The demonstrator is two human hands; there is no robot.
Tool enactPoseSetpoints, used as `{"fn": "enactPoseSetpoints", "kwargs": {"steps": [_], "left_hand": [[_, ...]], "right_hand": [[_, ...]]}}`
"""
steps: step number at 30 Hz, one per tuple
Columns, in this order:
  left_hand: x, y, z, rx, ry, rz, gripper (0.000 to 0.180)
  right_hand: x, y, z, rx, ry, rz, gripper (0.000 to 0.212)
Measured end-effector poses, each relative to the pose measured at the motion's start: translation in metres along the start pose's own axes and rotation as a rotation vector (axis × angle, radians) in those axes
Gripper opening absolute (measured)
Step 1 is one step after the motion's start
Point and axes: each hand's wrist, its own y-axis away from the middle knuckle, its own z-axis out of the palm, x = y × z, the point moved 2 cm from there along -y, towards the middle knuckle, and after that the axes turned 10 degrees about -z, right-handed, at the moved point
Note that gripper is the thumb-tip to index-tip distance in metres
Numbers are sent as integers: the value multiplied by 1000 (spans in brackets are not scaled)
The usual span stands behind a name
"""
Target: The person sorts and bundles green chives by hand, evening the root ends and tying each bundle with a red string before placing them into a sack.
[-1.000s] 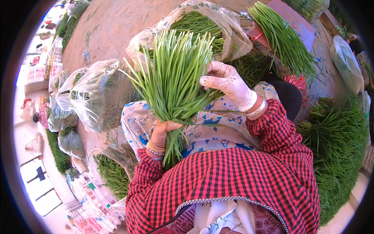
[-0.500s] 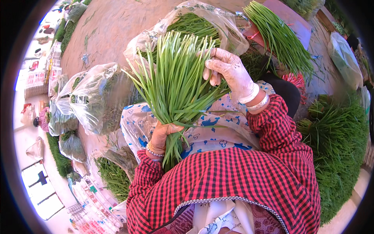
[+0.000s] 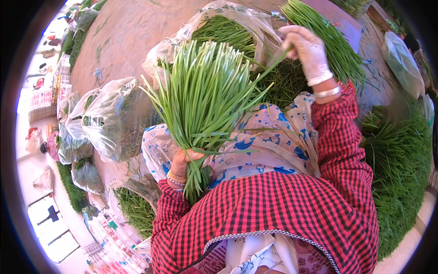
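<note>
One thick bundle of green stalks [image 3: 205,91] is the middle of the head view, with its pale ends fanned out on the far side. The left hand [image 3: 184,163] is closed around the narrow near end of the bundle, a beaded bracelet [image 3: 174,181] at its wrist. The right hand [image 3: 308,51], raised to the far right of the bundle, pinches the tip of a long green blade [image 3: 273,66] that slants down toward the bundle's right edge. Under the bundle, a clear sheet with blue prints [image 3: 262,153] covers the lap. Just beyond the bundle sits an open plastic bag [image 3: 165,50] with more stalks [image 3: 226,33] inside. Clear, filled bags [image 3: 105,123] are left of it. A second bunch [image 3: 326,43] lies beyond it to the right, and a large heap of greens [image 3: 397,187] spreads well to its right.
</note>
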Motion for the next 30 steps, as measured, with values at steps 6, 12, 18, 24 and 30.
{"fn": "enactPoseSetpoints", "kwargs": {"steps": [6,12,18,24,30], "left_hand": [[1,-1,-7,-122,38,-37,22],[4,-4,2,-32,-27,-50,21],[1,-3,0,-15,88,-41,27],[-8,-7,-20,-118,55,-39,28],[-4,-6,-14,-201,45,6,24]], "right_hand": [[-6,0,-4,-56,691,-374,28],[-60,52,108,-546,576,-649,19],[-57,67,128,-589,574,-741,20],[-57,71,126,-555,636,-784,11],[-33,47,82,-233,109,-213,9]]}}
